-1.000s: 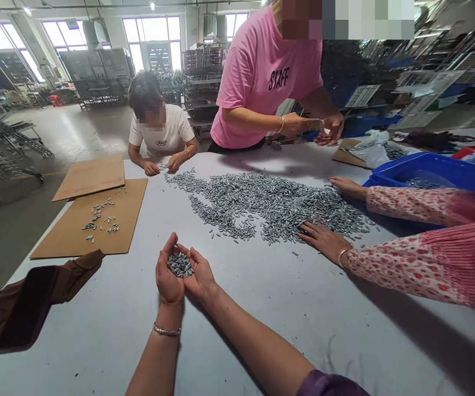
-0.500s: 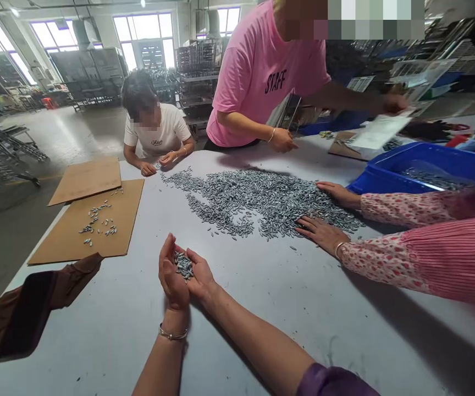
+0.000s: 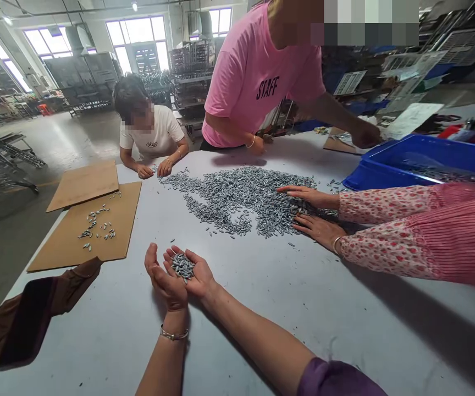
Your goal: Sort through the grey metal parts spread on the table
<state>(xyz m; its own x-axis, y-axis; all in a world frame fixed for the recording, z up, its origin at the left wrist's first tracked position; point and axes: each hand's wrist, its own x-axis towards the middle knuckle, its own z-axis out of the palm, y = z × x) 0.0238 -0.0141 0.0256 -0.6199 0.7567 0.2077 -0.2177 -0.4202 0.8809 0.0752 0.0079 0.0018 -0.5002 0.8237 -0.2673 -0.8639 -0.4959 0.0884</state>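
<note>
My right hand (image 3: 202, 279) lies palm up over the white table, cupped around a small heap of grey, spindle-shaped metal pieces (image 3: 183, 266). Beside it, my left hand (image 3: 166, 283) is raised on edge, fingers apart and slightly curled, its heel against the right hand. I see nothing in the left hand. Beyond both hands spreads a large pile of the same grey pieces (image 3: 241, 192). One loose piece (image 3: 172, 240) rests on the table just past my fingertips.
Cardboard sheets (image 3: 117, 242) with scattered pieces lie left, near a phone (image 3: 27, 324) on brown cloth (image 3: 76, 283). A co-worker's hands (image 3: 320, 228) press the pile from the right, by a blue bin (image 3: 365, 165). Two other people (image 3: 150, 132) work across the table.
My left hand has tilted left, away from the right palm, uncovering more pieces. The right-side co-worker's far hand has slid left over the pile. The pink-shirted person's arm has lowered.
</note>
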